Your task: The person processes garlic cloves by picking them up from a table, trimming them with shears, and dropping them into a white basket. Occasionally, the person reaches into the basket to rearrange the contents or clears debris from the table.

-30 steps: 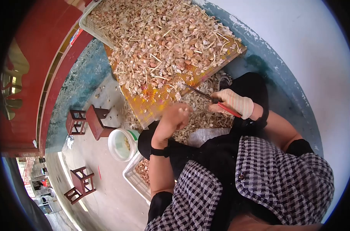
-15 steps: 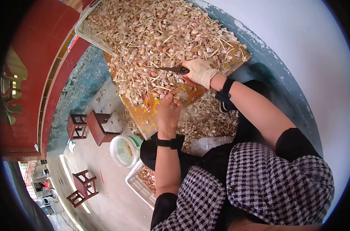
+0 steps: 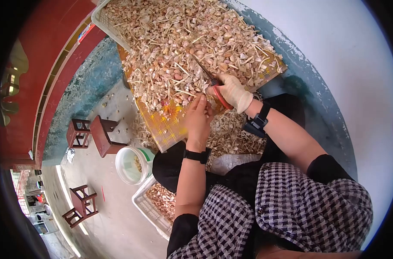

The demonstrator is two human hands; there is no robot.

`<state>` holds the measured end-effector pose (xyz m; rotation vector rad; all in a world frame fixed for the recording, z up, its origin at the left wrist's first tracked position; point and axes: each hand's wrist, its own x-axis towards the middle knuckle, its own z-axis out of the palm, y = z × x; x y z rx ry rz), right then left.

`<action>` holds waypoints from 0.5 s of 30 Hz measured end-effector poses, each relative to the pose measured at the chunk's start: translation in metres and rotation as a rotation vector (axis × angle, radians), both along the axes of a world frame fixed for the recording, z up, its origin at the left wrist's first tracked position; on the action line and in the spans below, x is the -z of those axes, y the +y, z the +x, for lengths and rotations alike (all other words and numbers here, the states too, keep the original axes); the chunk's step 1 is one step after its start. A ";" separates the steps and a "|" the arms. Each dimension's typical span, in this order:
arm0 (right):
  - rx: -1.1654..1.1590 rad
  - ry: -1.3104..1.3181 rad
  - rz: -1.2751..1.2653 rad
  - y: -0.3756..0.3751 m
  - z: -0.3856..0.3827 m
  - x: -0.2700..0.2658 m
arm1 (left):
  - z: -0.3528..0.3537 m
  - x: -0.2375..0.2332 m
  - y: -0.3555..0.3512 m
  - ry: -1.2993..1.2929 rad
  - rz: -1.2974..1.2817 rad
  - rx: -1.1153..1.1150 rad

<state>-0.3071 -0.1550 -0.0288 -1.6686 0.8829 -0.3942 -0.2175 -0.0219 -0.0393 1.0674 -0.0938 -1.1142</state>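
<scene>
A large heap of garlic cloves, dry skins and stalks [image 3: 175, 56] covers a yellow patterned tabletop [image 3: 164, 131]. My right hand [image 3: 234, 93], in a pale glove, grips red-handled scissors [image 3: 214, 80], their dark blades pointing up and left over the heap. Just left of it, my left hand [image 3: 199, 118] is bare. Its fingers are drawn together at the heap's near edge, close to the scissors' handles. What lies between those fingertips, if anything, is too small and hidden to make out.
A white crate [image 3: 138, 200] of cloves and a whitish bucket [image 3: 129, 166] stand on the floor at left. Wooden stools [image 3: 82, 203] are farther left. Loose skins [image 3: 233, 134] lie below the table edge; a wall [image 3: 321, 95] rises at right.
The scissors have swung from pointing left to pointing up and left. My left hand has moved slightly right, closer to my right hand. The whole view has shifted a little.
</scene>
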 end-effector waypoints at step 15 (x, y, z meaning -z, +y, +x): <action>-0.157 -0.239 0.397 0.059 -0.047 -0.032 | -0.003 -0.034 0.035 -0.342 -0.035 0.228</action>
